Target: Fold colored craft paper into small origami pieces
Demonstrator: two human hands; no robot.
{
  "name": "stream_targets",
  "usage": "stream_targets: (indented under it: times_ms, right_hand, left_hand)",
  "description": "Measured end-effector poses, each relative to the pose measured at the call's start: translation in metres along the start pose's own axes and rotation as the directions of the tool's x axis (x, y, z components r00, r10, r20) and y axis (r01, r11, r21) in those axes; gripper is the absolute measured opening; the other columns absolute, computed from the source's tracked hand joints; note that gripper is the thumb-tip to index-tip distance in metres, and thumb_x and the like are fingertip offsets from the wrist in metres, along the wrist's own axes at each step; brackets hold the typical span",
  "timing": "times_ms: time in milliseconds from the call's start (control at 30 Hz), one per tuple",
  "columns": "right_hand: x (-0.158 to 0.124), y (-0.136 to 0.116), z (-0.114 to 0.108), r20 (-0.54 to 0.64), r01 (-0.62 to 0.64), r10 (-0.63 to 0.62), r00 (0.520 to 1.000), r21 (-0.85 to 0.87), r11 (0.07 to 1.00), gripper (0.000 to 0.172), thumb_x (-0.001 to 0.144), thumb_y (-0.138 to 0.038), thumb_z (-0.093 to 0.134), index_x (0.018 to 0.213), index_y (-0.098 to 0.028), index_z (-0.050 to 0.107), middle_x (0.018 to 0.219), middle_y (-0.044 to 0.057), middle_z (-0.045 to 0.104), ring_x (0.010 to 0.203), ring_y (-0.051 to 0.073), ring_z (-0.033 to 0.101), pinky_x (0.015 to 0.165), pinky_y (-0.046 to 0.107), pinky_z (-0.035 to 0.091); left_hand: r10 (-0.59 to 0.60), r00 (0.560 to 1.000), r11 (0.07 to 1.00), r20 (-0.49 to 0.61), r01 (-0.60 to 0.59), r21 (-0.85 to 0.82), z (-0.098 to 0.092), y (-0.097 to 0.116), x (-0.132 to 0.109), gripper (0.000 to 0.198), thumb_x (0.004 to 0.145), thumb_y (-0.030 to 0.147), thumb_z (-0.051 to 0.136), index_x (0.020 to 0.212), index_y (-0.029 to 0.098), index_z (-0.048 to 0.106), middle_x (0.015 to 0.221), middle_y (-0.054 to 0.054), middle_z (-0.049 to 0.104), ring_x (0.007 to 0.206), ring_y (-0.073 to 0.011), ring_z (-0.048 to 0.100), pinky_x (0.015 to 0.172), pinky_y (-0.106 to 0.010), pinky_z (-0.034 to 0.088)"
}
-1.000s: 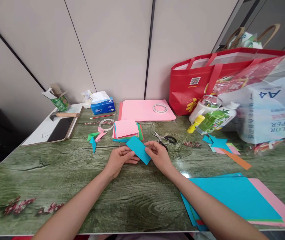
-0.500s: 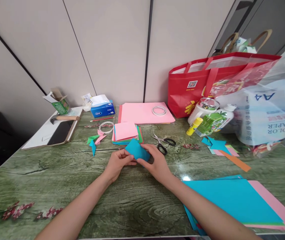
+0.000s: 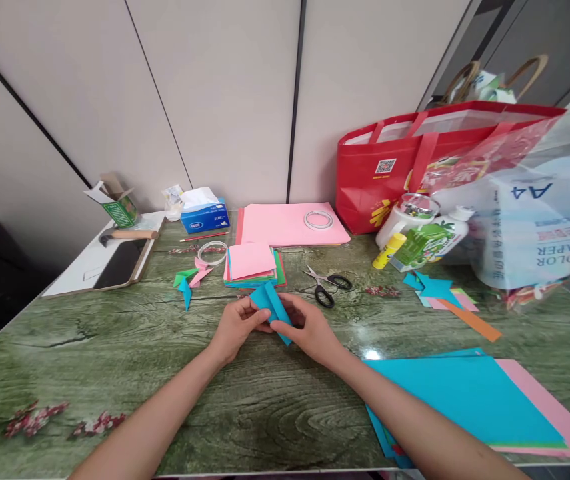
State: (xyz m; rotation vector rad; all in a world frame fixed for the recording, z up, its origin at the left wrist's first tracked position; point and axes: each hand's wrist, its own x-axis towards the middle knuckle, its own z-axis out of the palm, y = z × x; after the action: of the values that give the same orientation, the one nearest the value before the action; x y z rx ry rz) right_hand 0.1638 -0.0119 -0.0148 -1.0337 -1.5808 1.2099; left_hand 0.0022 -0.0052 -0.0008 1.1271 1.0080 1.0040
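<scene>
Both hands hold a small piece of blue paper just above the green wood-grain table, near its middle. My left hand pinches the paper's left edge. My right hand grips the right side, fingers curled over the paper, which is bent into a narrow fold. Just behind the hands lies a stack of small coloured paper squares with pink on top.
Scissors lie right of the stack. Large blue and pink sheets cover the near right. A red bag, glue stick, paper scraps, folded paper shapes, tape rings, tissue box and a phone surround the area.
The flat blue rectangle has been folded over into a narrower shape, and my hands have drawn closer together around it.
</scene>
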Motion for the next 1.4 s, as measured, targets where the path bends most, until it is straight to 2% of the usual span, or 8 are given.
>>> stream_targets:
  times_ms: [167, 333, 633, 800, 967, 1067, 1200, 1400]
  right_hand:
    - [0.004, 0.001, -0.003, -0.016, -0.022, 0.023, 1.0, 0.093, 0.995, 0.037, 0.07, -0.021, 0.058, 0.106, -0.018, 0.053, 0.1, 0.006, 0.062, 0.089, 0.019, 0.059, 0.079, 0.034, 0.049]
    - [0.003, 0.001, -0.004, -0.057, 0.03, -0.037, 0.998, -0.123, 0.992, 0.034, 0.072, -0.016, 0.051, 0.105, -0.018, 0.056, 0.097, 0.006, 0.059, 0.087, 0.02, 0.056, 0.075, 0.033, 0.047]
    - [-0.002, -0.001, -0.003, -0.022, 0.129, -0.146, 0.989, -0.345, 0.93, 0.043, 0.076, -0.022, 0.05, 0.12, -0.023, 0.047, 0.098, 0.007, 0.057, 0.088, 0.021, 0.054, 0.079, 0.036, 0.044]
    - [-0.001, 0.002, -0.009, -0.12, 0.068, -0.097, 0.988, -0.227, 0.971, 0.048, 0.082, -0.023, 0.042, 0.129, -0.023, 0.034, 0.102, 0.008, 0.06, 0.085, 0.021, 0.057, 0.065, 0.031, 0.048]
    - [0.007, 0.003, -0.018, -0.084, 0.084, -0.105, 0.991, -0.229, 0.97, 0.029, 0.078, -0.021, 0.045, 0.102, -0.022, 0.062, 0.1, 0.006, 0.062, 0.083, 0.021, 0.058, 0.067, 0.033, 0.048]
    - [0.011, 0.004, -0.021, -0.1, -0.015, 0.015, 0.995, 0.005, 1.0, 0.025, 0.076, -0.023, 0.045, 0.084, -0.019, 0.069, 0.101, 0.006, 0.062, 0.086, 0.021, 0.059, 0.066, 0.034, 0.051]
    - [0.013, 0.002, -0.027, 0.048, -0.236, 0.234, 0.971, 0.356, 0.904, 0.029, 0.071, -0.023, 0.049, 0.093, -0.018, 0.067, 0.093, 0.005, 0.065, 0.072, 0.018, 0.063, 0.063, 0.035, 0.054]
    - [0.014, 0.0, -0.029, 0.196, -0.01, -0.038, 0.98, 0.236, 0.972, 0.04, 0.058, -0.025, 0.071, 0.096, -0.021, 0.065, 0.119, 0.005, 0.052, 0.103, 0.022, 0.054, 0.085, 0.034, 0.046]
  left_hand:
    - [0.032, 0.998, 0.998, -0.058, -0.029, 0.06, 0.001, 0.001, -0.001, 0.026, 0.069, 0.031, 0.063, 0.089, 0.015, 0.059, 0.082, -0.004, 0.066, 0.071, -0.0174, 0.06, 0.061, -0.029, 0.051]
    - [0.017, 0.995, 0.997, -0.094, -0.009, 0.08, 0.001, 0.001, -0.001, 0.034, 0.066, 0.032, 0.065, 0.096, 0.017, 0.055, 0.088, -0.005, 0.066, 0.076, -0.0196, 0.06, 0.06, -0.029, 0.051]
    - [0.051, 0.992, 0.984, -0.116, -0.03, 0.175, -0.002, -0.004, 0.001, 0.024, 0.064, 0.035, 0.066, 0.072, 0.014, 0.06, 0.067, -0.001, 0.064, 0.064, -0.0167, 0.057, 0.062, -0.027, 0.047]
    - [-0.039, 0.996, 0.998, -0.083, 0.043, 0.048, -0.007, -0.004, 0.004, 0.035, 0.063, 0.039, 0.068, 0.086, 0.014, 0.061, 0.076, -0.005, 0.068, 0.065, -0.0185, 0.059, 0.058, -0.029, 0.048]
    - [-0.142, 0.989, 0.985, -0.039, 0.137, -0.109, -0.011, -0.001, 0.006, 0.038, 0.058, 0.035, 0.073, 0.087, 0.012, 0.061, 0.073, -0.005, 0.068, 0.057, -0.0162, 0.06, 0.054, -0.029, 0.049]
    - [-0.162, 0.987, 0.967, 0.005, 0.16, -0.2, -0.014, 0.004, 0.008, 0.033, 0.058, 0.028, 0.074, 0.084, 0.012, 0.062, 0.076, -0.006, 0.069, 0.06, -0.0154, 0.061, 0.057, -0.029, 0.051]
    - [-0.195, 0.98, 0.956, 0.025, 0.196, -0.219, -0.018, 0.01, 0.011, 0.033, 0.058, 0.023, 0.075, 0.086, 0.012, 0.063, 0.077, -0.007, 0.07, 0.055, -0.0147, 0.061, 0.049, -0.026, 0.051]
    - [-0.24, 0.97, 0.954, 0.049, 0.244, -0.173, -0.018, 0.008, 0.01, 0.032, 0.06, 0.022, 0.073, 0.088, 0.01, 0.063, 0.075, -0.009, 0.07, 0.051, -0.0155, 0.061, 0.041, -0.025, 0.05]
